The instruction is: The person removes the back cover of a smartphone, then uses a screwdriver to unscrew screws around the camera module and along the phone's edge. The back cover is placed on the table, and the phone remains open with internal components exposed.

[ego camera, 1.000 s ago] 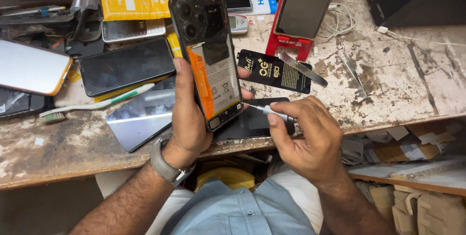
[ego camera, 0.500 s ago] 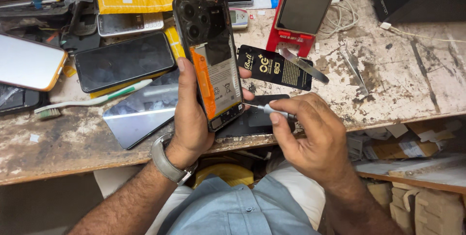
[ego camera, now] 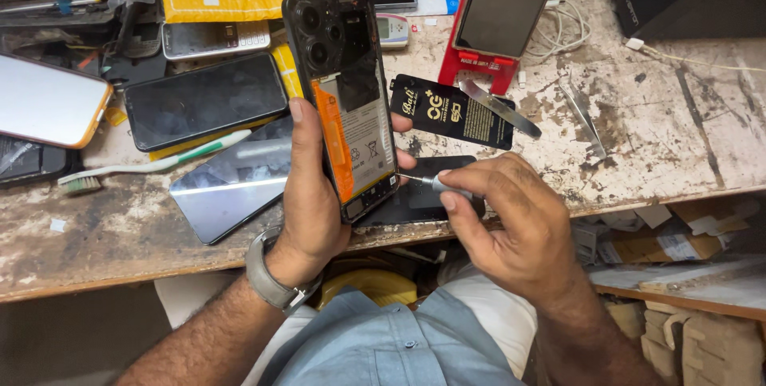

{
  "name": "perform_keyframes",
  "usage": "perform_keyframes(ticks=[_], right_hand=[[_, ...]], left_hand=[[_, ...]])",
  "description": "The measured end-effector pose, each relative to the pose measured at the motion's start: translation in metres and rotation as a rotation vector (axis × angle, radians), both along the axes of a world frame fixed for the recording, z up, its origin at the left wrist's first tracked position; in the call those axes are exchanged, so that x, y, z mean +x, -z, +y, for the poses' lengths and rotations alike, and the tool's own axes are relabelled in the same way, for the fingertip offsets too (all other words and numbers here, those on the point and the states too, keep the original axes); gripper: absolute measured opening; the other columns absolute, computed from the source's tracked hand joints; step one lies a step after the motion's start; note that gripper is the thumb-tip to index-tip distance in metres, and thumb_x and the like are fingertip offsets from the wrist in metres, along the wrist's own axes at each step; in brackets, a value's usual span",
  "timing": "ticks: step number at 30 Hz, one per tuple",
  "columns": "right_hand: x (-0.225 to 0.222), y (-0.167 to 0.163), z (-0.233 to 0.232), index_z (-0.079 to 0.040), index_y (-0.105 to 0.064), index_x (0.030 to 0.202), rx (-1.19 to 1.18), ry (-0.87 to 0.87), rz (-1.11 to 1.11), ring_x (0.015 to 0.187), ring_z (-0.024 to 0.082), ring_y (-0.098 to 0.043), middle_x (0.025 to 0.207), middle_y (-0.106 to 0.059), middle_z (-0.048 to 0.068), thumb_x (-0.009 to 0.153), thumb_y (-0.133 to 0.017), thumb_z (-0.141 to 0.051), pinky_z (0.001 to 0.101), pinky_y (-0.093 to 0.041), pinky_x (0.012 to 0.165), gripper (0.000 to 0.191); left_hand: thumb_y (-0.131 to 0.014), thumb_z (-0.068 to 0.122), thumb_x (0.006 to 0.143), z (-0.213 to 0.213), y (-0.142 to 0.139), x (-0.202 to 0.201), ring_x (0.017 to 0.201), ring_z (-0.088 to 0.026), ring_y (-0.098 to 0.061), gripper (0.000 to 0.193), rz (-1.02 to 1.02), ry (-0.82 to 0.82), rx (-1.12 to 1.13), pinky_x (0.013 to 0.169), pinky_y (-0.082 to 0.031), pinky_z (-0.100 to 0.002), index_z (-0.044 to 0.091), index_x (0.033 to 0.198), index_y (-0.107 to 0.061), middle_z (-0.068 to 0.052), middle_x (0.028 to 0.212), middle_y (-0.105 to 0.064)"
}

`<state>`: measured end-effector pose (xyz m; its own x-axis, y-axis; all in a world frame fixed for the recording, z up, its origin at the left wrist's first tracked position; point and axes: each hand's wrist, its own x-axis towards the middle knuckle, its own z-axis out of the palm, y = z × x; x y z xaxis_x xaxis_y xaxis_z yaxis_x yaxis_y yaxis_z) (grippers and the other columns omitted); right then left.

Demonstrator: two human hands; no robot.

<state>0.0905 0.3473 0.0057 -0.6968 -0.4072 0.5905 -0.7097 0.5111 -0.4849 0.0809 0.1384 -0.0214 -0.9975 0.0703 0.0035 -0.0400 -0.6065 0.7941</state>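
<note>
the left hand [ego camera: 313,194] has its fingers wrapped round the edges of the opened phone [ego camera: 341,103], upright above the counter [ego camera: 654,147]. right hand [ego camera: 511,226] pinches a thin screwdriver [ego camera: 427,183] at its lower right side. likely light, stiff, fragile inside; best held by the rim.

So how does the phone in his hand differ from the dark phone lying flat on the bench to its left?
The opened phone is held upright off the bench in the left hand, while the dark phone lies flat, untouched. The opened phone has its back cover off, showing the battery and an orange strip; the dark phone looks closed, with a blank screen up. The right hand puts a screwdriver to the opened phone only. Both are dark slab-shaped phones.
</note>
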Motion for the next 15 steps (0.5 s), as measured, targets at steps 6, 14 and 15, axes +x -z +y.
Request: perform_keyframes(ticks=[6, 14, 15], right_hand=[[0.0, 0.0005, 0.0034, -0.002, -0.062, 0.108, 0.011, -0.056, 0.004, 0.088, 0.026, -0.067, 0.097, -0.068, 0.014, 0.091, -0.07, -0.003, 0.0381, -0.052, 0.079, 0.019], [0.001, 0.0065, 0.004, -0.002, -0.058, 0.116, -0.007, -0.017, -0.034, 0.102, 0.023, -0.069, 0.108, -0.068, 0.014, 0.096, -0.071, -0.009, 0.0346, -0.057, 0.088, 0.025], [0.0033, 0.005, 0.0054, 0.0, -0.057, 0.116, 0.018, 0.013, -0.027, 0.102, 0.024, -0.068, 0.109, -0.067, 0.016, 0.095, -0.073, -0.011, 0.0362, -0.056, 0.089, 0.029]], left_hand=[[-0.026, 0.073, 0.097, 0.001, -0.0025, 0.0063, 0.095, -0.023, -0.069, 0.086, -0.04, -0.015, -0.035, 0.084, -0.06, -0.039, 0.001, 0.134, -0.058, -0.017, 0.121, -0.068], [-0.026, 0.072, 0.097, 0.0038, -0.0056, 0.008, 0.094, -0.022, -0.069, 0.085, -0.052, -0.013, -0.034, 0.083, -0.06, -0.039, 0.002, 0.133, -0.058, -0.015, 0.119, -0.068], [-0.026, 0.072, 0.098, 0.004, -0.0059, 0.0079, 0.094, -0.022, -0.069, 0.085, -0.047, -0.019, -0.034, 0.083, -0.06, -0.039, 0.002, 0.133, -0.058, -0.015, 0.119, -0.068]])
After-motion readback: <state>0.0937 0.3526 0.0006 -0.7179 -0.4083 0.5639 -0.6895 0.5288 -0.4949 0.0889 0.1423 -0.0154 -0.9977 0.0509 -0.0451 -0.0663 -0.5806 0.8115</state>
